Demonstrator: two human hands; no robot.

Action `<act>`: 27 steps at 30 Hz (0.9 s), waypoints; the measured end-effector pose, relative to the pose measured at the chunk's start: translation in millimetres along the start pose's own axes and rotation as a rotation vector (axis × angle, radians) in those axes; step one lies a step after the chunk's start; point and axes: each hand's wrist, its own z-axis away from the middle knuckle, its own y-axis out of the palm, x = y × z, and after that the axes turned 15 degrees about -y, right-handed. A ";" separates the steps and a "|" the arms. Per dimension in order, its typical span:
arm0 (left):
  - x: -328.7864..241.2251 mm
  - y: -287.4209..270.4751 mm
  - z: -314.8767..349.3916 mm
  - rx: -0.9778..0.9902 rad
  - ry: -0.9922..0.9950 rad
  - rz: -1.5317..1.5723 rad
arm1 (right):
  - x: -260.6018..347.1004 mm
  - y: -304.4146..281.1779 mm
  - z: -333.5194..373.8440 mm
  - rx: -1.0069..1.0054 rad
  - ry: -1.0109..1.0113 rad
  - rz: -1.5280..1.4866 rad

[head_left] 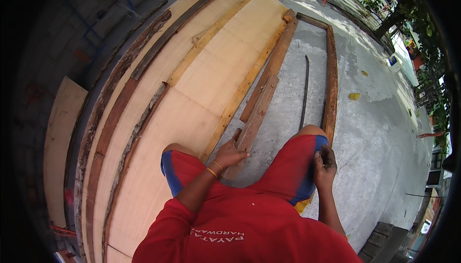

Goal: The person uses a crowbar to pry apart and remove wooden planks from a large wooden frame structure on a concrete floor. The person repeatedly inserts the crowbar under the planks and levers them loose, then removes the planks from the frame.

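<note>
My left hand (229, 155) rests on the near end of a rough reddish wood plank (254, 119) lying on the concrete, fingers curled over its edge. My right hand (325, 164) sits on my right thigh over red shorts with blue trim, fingers bent, holding nothing I can see. I am crouched, with both knees spread on either side of the plank end.
Wide pale boards (201, 90) and bark-edged planks (120, 71) lie stacked to the left. A long brown batten (331, 75) and a thin dark curved strip (305, 90) lie on the grey concrete (379, 133). Green foliage and a fence stand at the far right.
</note>
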 end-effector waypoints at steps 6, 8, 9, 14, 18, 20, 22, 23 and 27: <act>-74.8 -20.9 49.9 -0.007 0.074 0.050 | 87.7 118.9 -24.6 0.305 0.403 -0.211; -100.3 -15.3 66.8 0.077 0.070 0.070 | 99.7 129.6 -31.4 0.303 0.562 -0.360; -112.8 -9.2 74.8 0.121 0.124 0.110 | 103.2 128.2 -35.7 0.270 0.556 -0.454; -163.8 19.4 103.2 0.659 0.185 0.503 | 97.7 56.6 -66.0 0.268 0.523 -0.477; -184.9 26.7 91.4 0.715 0.317 0.225 | 80.2 -44.4 -78.6 0.226 0.567 -0.245; -185.0 24.6 68.8 0.634 0.173 0.259 | 69.7 -88.9 -66.2 0.236 0.555 -0.164; -183.5 27.1 38.7 0.560 0.057 0.329 | 58.8 -121.2 -39.7 0.240 0.593 -0.168; -186.8 36.4 23.1 0.542 0.087 0.418 | 54.0 -132.5 -23.5 0.251 0.663 -0.191; -221.1 89.2 -39.3 0.520 -0.002 0.586 | 50.1 -156.7 35.7 0.238 0.607 -0.040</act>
